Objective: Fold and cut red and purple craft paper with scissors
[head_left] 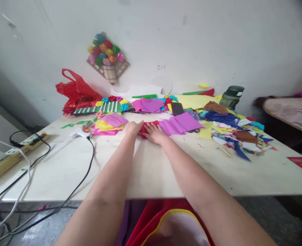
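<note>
two hands: left hand curls at the edge of the red sheet, can't tell if it grips; right hand lies flat and open on it.
red sheet: mid table, just beside the purple sheets.
done so far: paper flowers sit at the back.
left over: many loose scraps.

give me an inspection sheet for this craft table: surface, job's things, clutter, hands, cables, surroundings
surface: pale table, bare at the front, covered in paper at the back
job's things: red paper under the hands; purple sheets just right of it
clutter: paper scraps, phone, pink and yellow stack, red bag, green bottle
hands: right hand flat on the red paper; left hand at its edge, grip unclear
cables: black cable and power strip on the left
surroundings: white wall with paper flower decoration
</note>
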Demonstrator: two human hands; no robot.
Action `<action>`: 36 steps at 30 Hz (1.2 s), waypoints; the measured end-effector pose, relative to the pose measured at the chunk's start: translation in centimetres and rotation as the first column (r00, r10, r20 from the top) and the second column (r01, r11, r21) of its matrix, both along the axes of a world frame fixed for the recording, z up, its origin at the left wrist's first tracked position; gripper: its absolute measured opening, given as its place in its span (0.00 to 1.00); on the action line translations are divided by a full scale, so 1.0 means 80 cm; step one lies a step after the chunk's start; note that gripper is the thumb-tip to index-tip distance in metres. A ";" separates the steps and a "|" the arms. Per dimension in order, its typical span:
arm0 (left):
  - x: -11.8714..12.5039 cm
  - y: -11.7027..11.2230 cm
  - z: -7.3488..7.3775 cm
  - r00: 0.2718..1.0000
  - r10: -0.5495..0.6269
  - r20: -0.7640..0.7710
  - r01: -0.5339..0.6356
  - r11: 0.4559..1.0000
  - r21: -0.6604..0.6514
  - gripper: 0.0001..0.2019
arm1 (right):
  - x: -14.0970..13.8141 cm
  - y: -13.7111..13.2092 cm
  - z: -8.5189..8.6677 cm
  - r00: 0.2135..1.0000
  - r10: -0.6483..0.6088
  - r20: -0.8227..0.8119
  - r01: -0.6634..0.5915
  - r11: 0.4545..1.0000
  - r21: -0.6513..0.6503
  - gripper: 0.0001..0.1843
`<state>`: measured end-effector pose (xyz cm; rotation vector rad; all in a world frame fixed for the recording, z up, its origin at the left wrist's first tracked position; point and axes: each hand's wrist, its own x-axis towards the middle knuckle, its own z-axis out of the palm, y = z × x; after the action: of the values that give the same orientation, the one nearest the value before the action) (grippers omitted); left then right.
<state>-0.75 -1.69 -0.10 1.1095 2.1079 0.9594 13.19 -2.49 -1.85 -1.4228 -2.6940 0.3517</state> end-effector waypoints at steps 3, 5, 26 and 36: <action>0.004 -0.002 0.007 0.996 -0.022 -0.088 0.018 0.999 -0.052 0.19 | 0.001 -0.002 0.003 1.000 0.004 -0.006 -0.004 1.000 0.000 0.38; 0.006 -0.006 0.009 0.976 -0.038 -0.215 0.033 0.999 -0.024 0.15 | 0.002 -0.004 0.005 1.000 0.009 -0.009 -0.009 1.000 0.000 0.38; 0.013 0.004 0.010 0.915 -0.117 -0.386 0.088 0.992 -0.093 0.19 | 0.000 -0.004 0.005 1.000 -0.011 -0.017 0.011 1.000 -0.011 0.39; 0.040 -0.018 0.012 0.855 -0.065 -0.515 -0.007 0.991 -0.137 0.16 | 0.000 -0.007 0.009 1.000 -0.022 -0.014 0.022 1.000 -0.022 0.39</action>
<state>2.46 -3.16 0.89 1.4465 2.5233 0.5221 13.22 -3.07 -1.11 -1.4495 -2.6693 0.3892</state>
